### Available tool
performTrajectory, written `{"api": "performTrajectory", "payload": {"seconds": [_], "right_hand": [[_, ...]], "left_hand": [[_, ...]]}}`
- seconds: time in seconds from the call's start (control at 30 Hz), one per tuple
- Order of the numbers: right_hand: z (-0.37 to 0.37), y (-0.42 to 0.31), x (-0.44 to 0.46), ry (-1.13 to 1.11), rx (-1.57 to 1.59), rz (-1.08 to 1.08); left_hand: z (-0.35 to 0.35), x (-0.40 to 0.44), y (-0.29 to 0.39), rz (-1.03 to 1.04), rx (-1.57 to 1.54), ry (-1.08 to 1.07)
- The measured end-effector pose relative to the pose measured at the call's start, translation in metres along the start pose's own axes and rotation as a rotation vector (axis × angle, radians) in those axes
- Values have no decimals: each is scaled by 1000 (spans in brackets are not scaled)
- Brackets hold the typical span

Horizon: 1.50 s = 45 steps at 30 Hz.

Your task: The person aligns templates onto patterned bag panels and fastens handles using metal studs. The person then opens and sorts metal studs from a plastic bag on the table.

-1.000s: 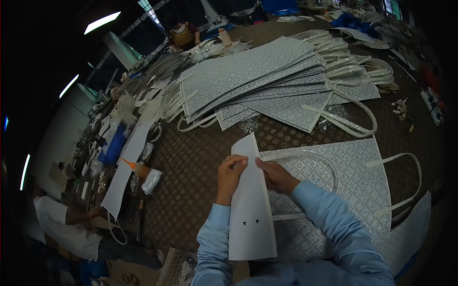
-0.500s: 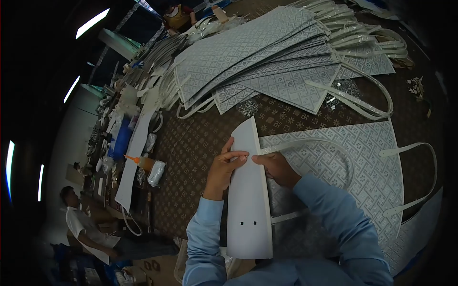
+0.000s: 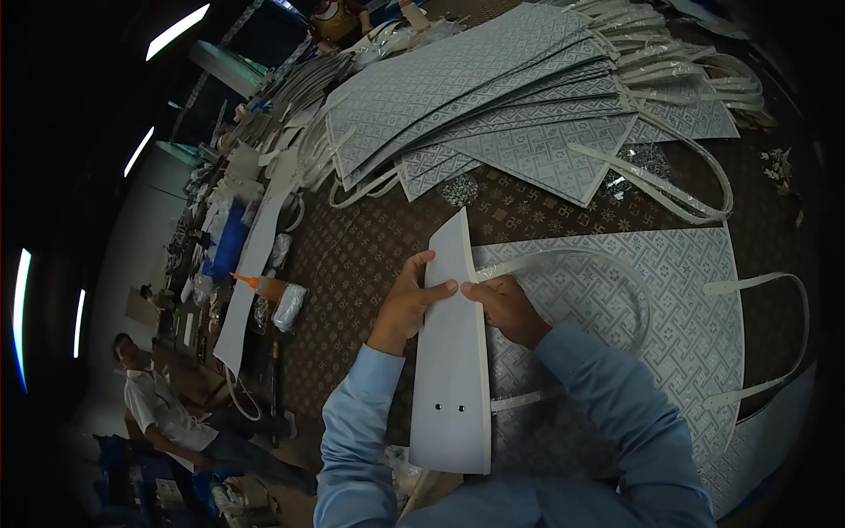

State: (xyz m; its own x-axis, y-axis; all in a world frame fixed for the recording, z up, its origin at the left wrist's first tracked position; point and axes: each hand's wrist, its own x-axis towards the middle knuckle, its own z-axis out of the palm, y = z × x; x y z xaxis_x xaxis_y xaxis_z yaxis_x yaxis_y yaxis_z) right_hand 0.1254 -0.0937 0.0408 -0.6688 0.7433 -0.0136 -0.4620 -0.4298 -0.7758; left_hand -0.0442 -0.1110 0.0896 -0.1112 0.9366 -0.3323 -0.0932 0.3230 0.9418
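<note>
The left hand [image 3: 405, 304] grips the white panel [image 3: 451, 352] by its left edge; the right hand [image 3: 510, 308] pinches its right edge — thumbs nearly meeting beyond two dark dots [image 3: 461, 408]. The panel is at the table's [image 3: 343, 264] near side. The step looks like pressing — calling for steady thumbs.
</note>
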Motion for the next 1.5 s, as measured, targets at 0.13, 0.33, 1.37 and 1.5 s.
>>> {"api": "performTrajectory", "payload": {"seconds": [0.13, 0.33, 1.37, 1.5], "right_hand": [[0, 12, 7, 12, 15, 14], [-33, -16, 15, -51, -3, 280], [-22, -16, 12, -53, -256, 294], [9, -19, 8, 15, -252, 221]], "left_hand": [[-2, 1, 3, 24, 102, -2], [-1, -16, -7, 299, 335, 153], [4, -29, 14, 595, 479, 484], [-3, -22, -16, 609, 623, 530]]}}
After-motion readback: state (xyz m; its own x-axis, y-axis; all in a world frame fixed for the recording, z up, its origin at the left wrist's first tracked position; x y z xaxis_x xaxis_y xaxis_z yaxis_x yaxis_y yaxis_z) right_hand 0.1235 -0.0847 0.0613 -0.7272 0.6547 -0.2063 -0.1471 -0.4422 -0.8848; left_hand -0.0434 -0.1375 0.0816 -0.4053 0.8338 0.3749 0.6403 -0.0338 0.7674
